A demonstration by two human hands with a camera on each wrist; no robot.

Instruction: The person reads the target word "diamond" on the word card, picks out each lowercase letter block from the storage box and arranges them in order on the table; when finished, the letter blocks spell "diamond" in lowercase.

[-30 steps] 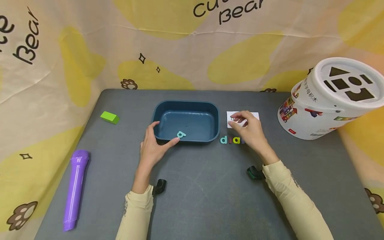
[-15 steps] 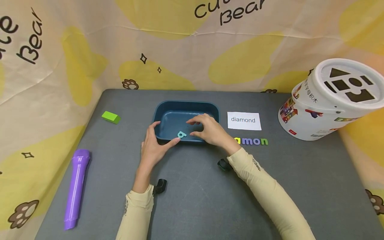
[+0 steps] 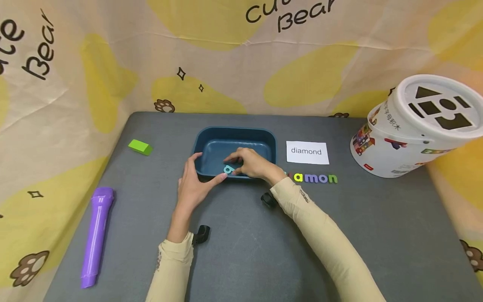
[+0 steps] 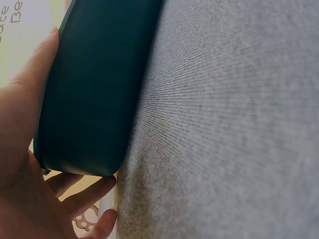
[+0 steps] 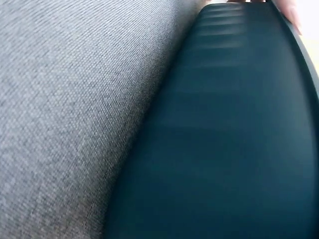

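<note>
A dark blue plastic tub (image 3: 211,151) stands on the grey table. My left hand (image 3: 193,184) grips its front left corner, thumb along the front rim and fingers down the left side; the left wrist view shows the fingers round the tub's corner (image 4: 94,109). Inside by the front wall lies one light-blue toy letter (image 3: 228,169), shaped like a d. Over the tub, my right hand (image 3: 256,164) reaches down with thumb and forefinger apart, the thumb right at the letter's stem. Its fingers are out of sight in the right wrist view, where the tub's wall (image 5: 224,124) fills much of the frame.
A white card (image 3: 307,152) reading "diamond" lies right of the tub. Below it runs a row of coloured letters (image 3: 311,178), its left end behind the right arm. A white block bucket (image 3: 392,147) stands far right. Leftward lie a green block (image 3: 140,147) and a purple microphone-shaped tube (image 3: 97,239).
My right hand has moved left from the card and letter row into the tub, down to the light-blue letter. My left hand has stayed on the tub's corner.
</note>
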